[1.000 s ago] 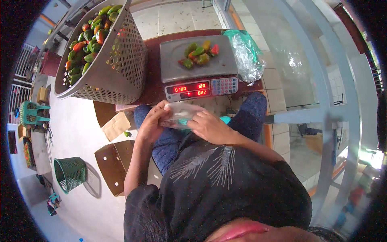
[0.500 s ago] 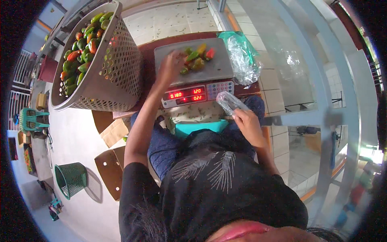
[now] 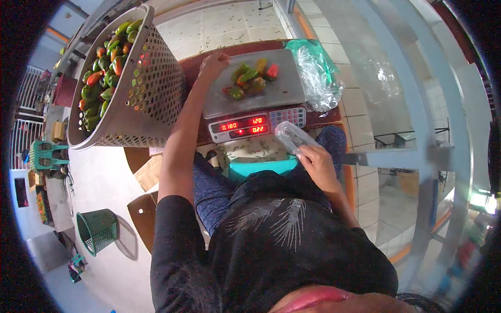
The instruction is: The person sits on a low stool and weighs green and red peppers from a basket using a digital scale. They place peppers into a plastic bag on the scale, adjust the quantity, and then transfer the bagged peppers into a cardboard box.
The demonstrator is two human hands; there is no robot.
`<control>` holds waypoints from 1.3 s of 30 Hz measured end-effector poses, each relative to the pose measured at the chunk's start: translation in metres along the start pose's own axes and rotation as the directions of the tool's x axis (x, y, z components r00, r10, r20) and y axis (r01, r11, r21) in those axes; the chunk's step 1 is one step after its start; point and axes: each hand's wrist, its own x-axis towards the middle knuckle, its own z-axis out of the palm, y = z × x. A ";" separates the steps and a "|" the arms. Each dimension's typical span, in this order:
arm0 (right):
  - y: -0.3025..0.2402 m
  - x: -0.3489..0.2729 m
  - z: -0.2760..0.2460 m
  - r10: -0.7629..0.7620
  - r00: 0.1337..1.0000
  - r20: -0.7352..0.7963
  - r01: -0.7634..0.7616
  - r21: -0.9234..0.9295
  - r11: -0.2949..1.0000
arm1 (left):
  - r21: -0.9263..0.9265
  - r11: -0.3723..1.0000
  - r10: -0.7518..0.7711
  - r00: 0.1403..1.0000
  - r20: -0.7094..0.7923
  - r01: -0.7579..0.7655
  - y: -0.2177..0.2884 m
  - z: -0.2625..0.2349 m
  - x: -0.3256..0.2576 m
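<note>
My left hand (image 3: 214, 64) is over the far left edge of the scale's grey plate (image 3: 284, 91). Its fingers are curled in, and anything inside them is hidden. A small heap of green, red and yellow peppers (image 3: 249, 81) lies on the plate, to the right of that hand and apart from it. My right hand (image 3: 317, 160), fingers closed, grips a clear plastic bag (image 3: 293, 136) by its near end. The bag sticks out toward the lit red display and keypad at the front of the digital scale (image 3: 223, 136).
A tall perforated basket (image 3: 156, 88) full of peppers stands at the left. More clear and green plastic bags (image 3: 318, 78) lie right of the scale on the brown table (image 3: 195, 65). A green bin (image 3: 96, 232) and a cardboard box (image 3: 142, 214) are on the floor.
My left hand has drawn away from the peppers, up and left to the plate's edge. The bag in my right hand has shifted slightly left; the peppers stay on the plate.
</note>
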 end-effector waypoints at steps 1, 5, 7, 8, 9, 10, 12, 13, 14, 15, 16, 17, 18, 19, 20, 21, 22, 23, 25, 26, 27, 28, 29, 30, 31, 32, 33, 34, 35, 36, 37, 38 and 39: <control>-0.001 0.001 0.001 -0.003 1.000 -0.006 0.003 0.005 1.000 | 0.035 0.999 0.030 1.000 0.009 -0.030 -0.003 0.000 -0.007; -0.003 0.003 0.005 -0.025 1.000 0.004 0.025 0.002 1.000 | -0.069 0.997 -0.027 0.990 0.140 0.036 0.057 0.011 -0.028; -0.008 0.007 0.006 -0.053 0.999 0.005 0.053 0.011 0.999 | -0.010 0.989 0.150 0.984 0.094 -0.150 0.050 0.031 -0.032; -0.010 0.007 0.004 -0.049 0.999 0.007 0.049 0.011 0.999 | 0.064 0.984 0.160 0.982 0.099 -0.167 0.058 0.037 -0.032; -0.013 0.007 0.003 -0.044 0.999 0.008 0.044 0.012 0.999 | 0.137 0.973 0.170 0.980 0.106 -0.184 0.066 0.043 -0.033; -0.014 0.007 0.001 -0.038 0.999 0.009 0.038 0.013 0.999 | 0.209 0.957 0.180 0.977 0.115 -0.200 0.071 0.046 -0.033; -0.017 0.005 0.000 -0.038 0.999 0.011 0.038 0.002 0.999 | 0.219 0.959 0.147 0.975 0.168 -0.182 0.072 0.049 -0.031; -0.017 0.004 -0.001 -0.038 0.999 0.012 0.038 -0.004 0.999 | 0.224 0.959 0.130 0.972 0.194 -0.173 0.072 0.050 -0.030; -0.017 0.002 -0.001 -0.043 0.999 0.018 0.043 -0.007 0.999 | 0.150 0.969 0.175 0.976 0.128 -0.194 0.063 0.054 -0.029; -0.017 0.002 0.001 -0.052 0.998 0.027 0.052 -0.006 0.999 | 0.081 0.973 0.211 0.976 0.056 -0.215 0.049 0.055 -0.029; -0.018 0.001 0.002 -0.064 0.997 0.037 0.064 -0.005 0.998 | 0.016 0.971 0.240 0.971 -0.021 -0.240 0.036 0.056 -0.029; -0.016 0.000 0.003 -0.051 0.998 0.041 0.051 -0.008 0.999 | -0.042 0.981 0.189 0.982 -0.012 -0.190 0.039 0.051 -0.030; -0.015 -0.001 0.005 -0.039 0.998 0.041 0.040 -0.008 0.999 | -0.094 0.986 0.141 0.990 0.000 -0.141 0.048 0.038 -0.031; -0.015 -0.003 0.006 -0.031 0.999 0.043 0.031 -0.008 0.999 | -0.145 0.985 0.091 0.996 0.013 -0.088 0.057 0.025 -0.035; -0.017 -0.001 0.007 -0.021 0.999 0.042 0.021 -0.007 1.000 | -0.225 0.971 0.083 0.996 -0.020 -0.086 0.057 0.013 -0.038; -0.020 -0.002 0.007 -0.012 0.999 0.043 0.013 -0.006 1.000 | -0.303 0.949 0.073 0.996 -0.054 -0.086 0.060 0.003 -0.041; -0.023 -0.001 0.007 -0.005 0.999 0.045 0.005 -0.005 1.000 | -0.379 0.921 0.061 0.994 -0.089 -0.090 0.062 -0.007 -0.045; -0.026 0.002 0.006 -0.010 0.998 0.059 0.010 -0.005 1.000 | -0.349 0.930 0.083 0.991 -0.109 -0.117 0.067 -0.022 -0.048; -0.030 0.003 0.004 0.009 0.996 0.086 -0.008 -0.018 1.000 | -0.308 0.937 0.131 0.983 -0.126 -0.165 0.087 -0.047 -0.056; -0.029 0.004 0.005 -0.008 0.997 0.075 0.010 -0.022 1.000 | -0.320 0.922 0.201 0.975 -0.091 -0.219 0.107 -0.072 -0.062; -0.028 0.005 0.008 -0.033 0.997 0.069 0.034 -0.022 0.999 | -0.422 0.891 0.151 0.986 -0.066 -0.164 0.113 -0.092 -0.067; -0.028 0.006 0.009 -0.052 0.997 0.065 0.054 -0.030 0.998 | -0.525 0.844 0.103 0.994 -0.033 -0.105 0.114 -0.107 -0.072; -0.029 0.008 0.008 -0.050 0.996 0.076 0.052 -0.024 0.998 | -0.617 0.786 0.064 0.998 0.008 -0.046 0.113 -0.117 -0.076; -0.032 0.010 0.007 -0.049 0.995 0.089 0.051 -0.022 0.998 | -0.595 0.800 0.074 0.997 -0.025 -0.075 0.109 -0.123 -0.078; -0.034 0.010 0.006 -0.046 0.994 0.100 0.048 -0.021 0.999 | -0.573 0.813 0.087 0.995 -0.056 -0.104 0.105 -0.127 -0.079; -0.037 0.009 0.005 -0.038 0.993 0.112 0.040 -0.017 0.999 | -0.534 0.830 0.146 0.987 -0.071 -0.161 0.094 -0.124 -0.081; -0.039 0.008 0.005 -0.037 0.991 0.126 0.038 -0.008 0.999 | -0.508 0.847 0.109 0.987 -0.119 -0.155 0.081 -0.109 -0.084; -0.039 0.008 0.004 -0.039 0.990 0.137 0.038 0.004 0.999 | -0.478 0.866 0.074 0.983 -0.167 -0.146 0.064 -0.089 -0.087; -0.037 0.005 0.004 -0.038 0.991 0.128 0.037 0.011 0.999 | -0.455 0.880 0.045 0.977 -0.207 -0.136 0.067 -0.082 -0.089; -0.034 0.001 0.006 -0.037 0.992 0.119 0.035 0.018 0.999 | -0.278 0.960 -0.031 1.000 -0.002 0.029 0.068 -0.081 -0.086; -0.030 -0.003 0.007 -0.036 0.993 0.109 0.033 0.024 0.999 | -0.173 0.981 -0.070 0.994 0.087 0.084 0.071 -0.074 -0.084; -0.027 -0.006 0.008 -0.031 0.994 0.100 0.029 0.023 0.999 | -0.061 0.989 -0.120 0.978 0.172 0.133 0.085 -0.065 -0.085; -0.024 -0.008 0.010 -0.033 0.995 0.092 0.031 0.025 0.999 | 0.059 0.983 -0.180 0.953 0.243 0.171 0.097 -0.057 -0.087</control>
